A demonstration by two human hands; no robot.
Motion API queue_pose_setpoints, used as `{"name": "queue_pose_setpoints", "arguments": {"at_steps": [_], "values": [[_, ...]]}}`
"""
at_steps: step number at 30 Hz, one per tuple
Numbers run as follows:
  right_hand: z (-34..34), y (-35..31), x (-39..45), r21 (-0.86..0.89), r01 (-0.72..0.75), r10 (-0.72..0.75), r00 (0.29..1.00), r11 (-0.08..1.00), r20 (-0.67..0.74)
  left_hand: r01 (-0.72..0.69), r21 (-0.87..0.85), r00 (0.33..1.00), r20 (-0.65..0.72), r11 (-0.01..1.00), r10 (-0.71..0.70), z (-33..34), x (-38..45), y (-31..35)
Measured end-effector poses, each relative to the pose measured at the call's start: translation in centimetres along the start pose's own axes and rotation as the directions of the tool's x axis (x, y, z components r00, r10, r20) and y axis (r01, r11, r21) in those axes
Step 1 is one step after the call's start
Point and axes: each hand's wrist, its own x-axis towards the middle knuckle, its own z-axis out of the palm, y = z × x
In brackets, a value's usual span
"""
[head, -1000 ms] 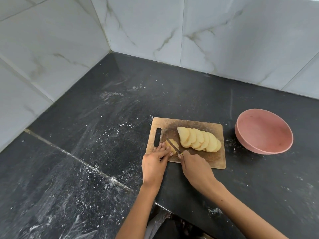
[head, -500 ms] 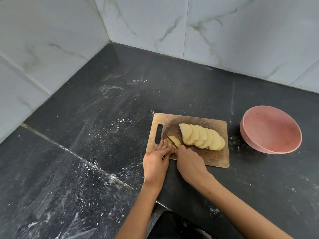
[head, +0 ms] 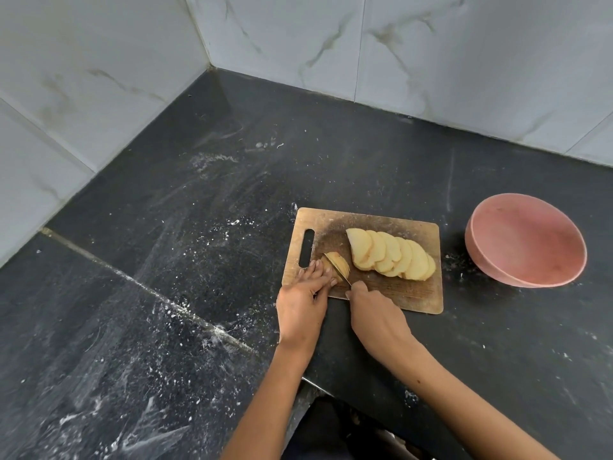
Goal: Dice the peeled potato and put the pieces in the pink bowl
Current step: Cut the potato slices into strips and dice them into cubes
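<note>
on the wooden cutting board (head: 408,293), near its left end, the knife (head: 341,272) is down through the last potato end piece (head: 335,264). a second ago the blade sat lower, nearer the board's front edge and to the right of the piece; half a second ago it was raised and angled over it. now a fresh slice face shows on the blade's right side, so i read one more cut as landed.

left hand (head: 302,303): fingers laid fairly straight over the end piece, pressing it to the board. right hand (head: 374,317): curled around the knife handle, which the hand hides.

fanned potato slices (head: 391,257) lie mid-board, overlapping, just right of the blade, not touching it. same arrangement in all three frames. pink bowl (head: 527,240) sits on the dark counter (head: 199,260) well right of the board, nothing in it that i can see.

other diffs: the view has tilted between frames, so board and bowl sit differently in the picture; that looks like head motion, not object motion.

status, my read: still in the slicing stage. no cubes yet and nothing transferred. slices need cross-cuts before they go in the bowl.
</note>
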Motion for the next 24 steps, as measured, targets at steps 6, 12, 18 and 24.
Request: {"name": "queue_pose_setpoints", "arguments": {"at_steps": [6, 12, 18, 24], "values": [[1.2, 2.6, -3.5, 0.002, -0.055, 0.055, 0.995, 0.998, 0.084, 0.027, -0.034, 1.000, -0.007, 0.999, -0.027, 0.1, -0.1, -0.2], [-2.2, 4.2, -3.6, 0.404, -0.039, -0.016, 0.991, 0.914, 0.131, 0.004, -0.028, 1.000, -0.008, 1.000, -0.004, 0.1, -0.3, -0.4], [-2.4, 2.3, -2.4, 0.261, 0.111, -0.087, 0.991, 0.959, -0.104, 0.029, -0.087, 0.999, -0.021, 0.996, -0.031, 0.2, -0.2, -1.2], [-1.0, 0.7, -1.1, 0.150, 0.087, -0.072, 0.992, 0.985, -0.106, 0.026, -0.096, 0.999, -0.042, 0.995, -0.030, 0.4, -0.2, -1.6]]}}
